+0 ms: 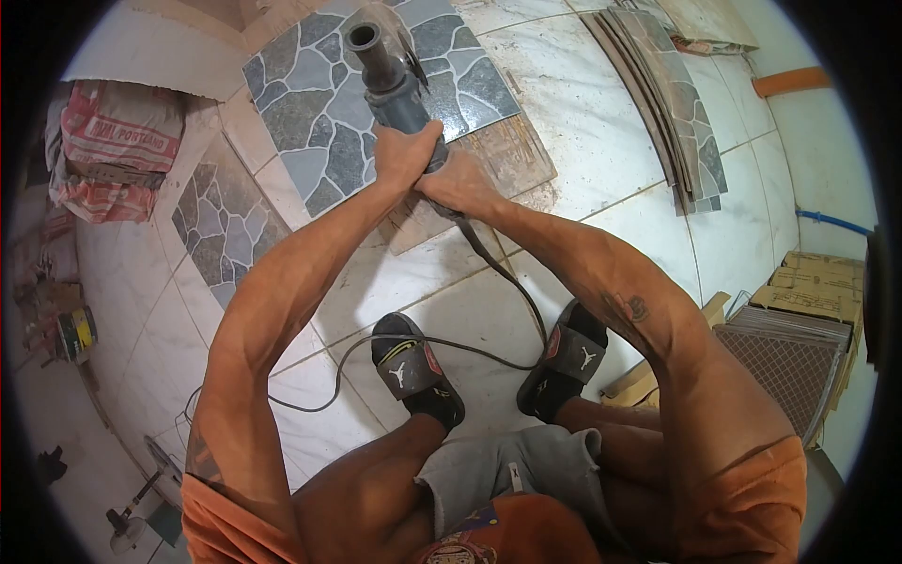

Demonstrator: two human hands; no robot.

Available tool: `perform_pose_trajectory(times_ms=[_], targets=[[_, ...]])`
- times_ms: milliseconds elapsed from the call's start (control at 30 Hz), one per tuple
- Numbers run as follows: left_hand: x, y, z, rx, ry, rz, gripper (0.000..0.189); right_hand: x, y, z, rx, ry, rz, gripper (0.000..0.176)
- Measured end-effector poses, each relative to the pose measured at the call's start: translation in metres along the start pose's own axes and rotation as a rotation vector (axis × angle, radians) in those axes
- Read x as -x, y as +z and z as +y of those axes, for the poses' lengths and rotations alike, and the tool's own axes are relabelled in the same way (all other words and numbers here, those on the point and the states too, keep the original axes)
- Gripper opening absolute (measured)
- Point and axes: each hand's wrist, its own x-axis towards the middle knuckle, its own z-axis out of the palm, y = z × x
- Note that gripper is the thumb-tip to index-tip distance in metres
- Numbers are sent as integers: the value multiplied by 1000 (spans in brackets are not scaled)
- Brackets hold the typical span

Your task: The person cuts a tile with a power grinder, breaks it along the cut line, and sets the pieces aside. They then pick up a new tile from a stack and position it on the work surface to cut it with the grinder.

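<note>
Both hands grip a dark angle grinder [402, 105] held over a stone-patterned tile [305, 117]. My left hand [406, 155] wraps round its body, closer to the head. My right hand [460, 183] closes round the rear end, where the power cord [498, 268] comes out. A round tube-like fitting [366, 42] sticks up at the far end, and the edge of a disc shows to its right. Whether the disc touches the tile is hidden. Beneath the tile lies a worn wooden board [526, 155].
Cord loops across the white tiled floor near my sandalled feet [413, 367]. Stacked tiles [658, 103] lie at right, another patterned tile [225, 221] at left. Portland cement bags [122, 141] stand far left. Boxed tiles [789, 338] are by the right wall.
</note>
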Motion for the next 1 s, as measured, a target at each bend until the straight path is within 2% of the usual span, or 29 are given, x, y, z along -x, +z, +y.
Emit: perform_pose_trajectory(times_ms=[67, 167, 267, 367, 467, 733, 833, 933, 1000], targets=[[0, -3, -1, 34, -2, -75, 72, 2, 0, 0, 9, 5, -3, 58], [-8, 8, -15, 2, 2, 20, 79, 7, -2, -2, 21, 15, -9, 58], [-7, 10, -20, 11, 10, 9, 81, 14, -7, -5, 33, 28, -23, 59], [-1, 14, -22, 56, 102, 73, 80, 18, -11, -6, 51, 40, -36, 61], [1, 10, -18, 53, -8, -37, 80, 23, -12, -8, 53, 31, -19, 62], [6, 15, -22, 39, -16, 0, 83, 27, -12, -2, 12, 2, -18, 57], [6, 17, -26, 38, -25, -1, 87, 29, -12, 1, 11, -37, 7, 69], [9, 17, -24, 26, -29, 1, 88, 36, -18, -4, 11, -47, 1, 69], [12, 18, -24, 26, -30, -4, 88, 38, -17, -5, 21, -12, -6, 63]])
